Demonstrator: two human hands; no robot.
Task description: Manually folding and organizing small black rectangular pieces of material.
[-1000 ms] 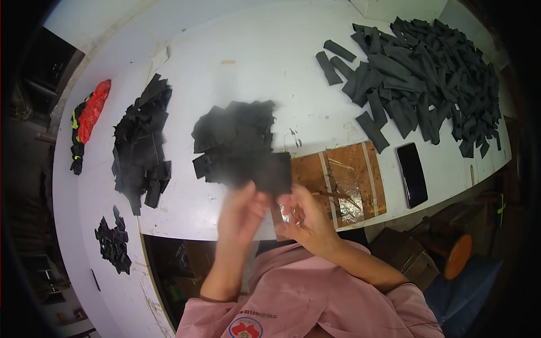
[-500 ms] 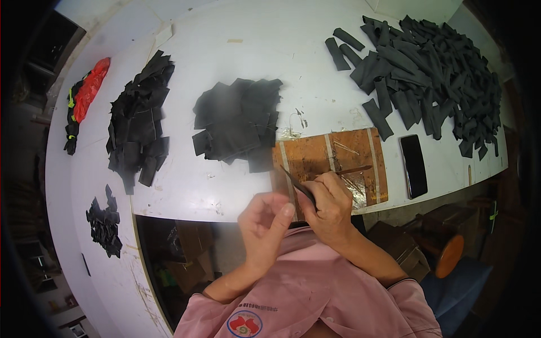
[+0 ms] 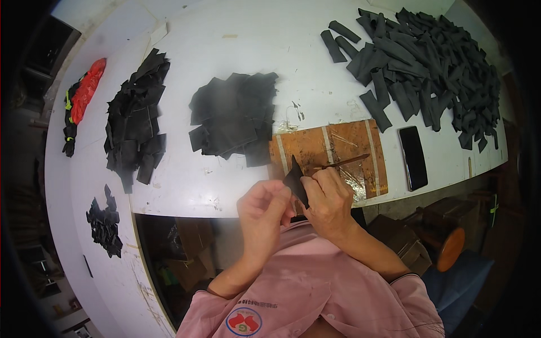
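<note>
**Black piece now showing a broader face between the two hands**

Black piece (image 3: 296, 183) is presenting more of its flat side than half a second ago, when it was showing as little more than a dark strip. Left hand (image 3: 261, 209) is now sitting higher and nearer to it; right hand (image 3: 329, 201) is keeping much the same hold.

Step in hand, as I am judging it from where I am standing: handling and turning one small, thin piece. Right hand is pinching its lower right side between thumb and fingers. Left hand is curling thumb and forefinger at the left edge; whether those tips are gripping or only resting close, I cannot tell. One corner is pointing up and away from the person, over the near left part of the brown board (image 3: 307, 139).

Next move, in my judgement, is calling for a steady right pinch and fine left fingertip control, the piece seeming limp enough to be slipping or folding if held loosely.

Surroundings: a pile of flat black pieces (image 3: 231, 115) is lying on the white table (image 3: 194, 188), beyond the hands and to the left. A slim dark tool (image 3: 355, 160) is lying across the board, just beyond the right hand. None of these is showing clear change.
</note>
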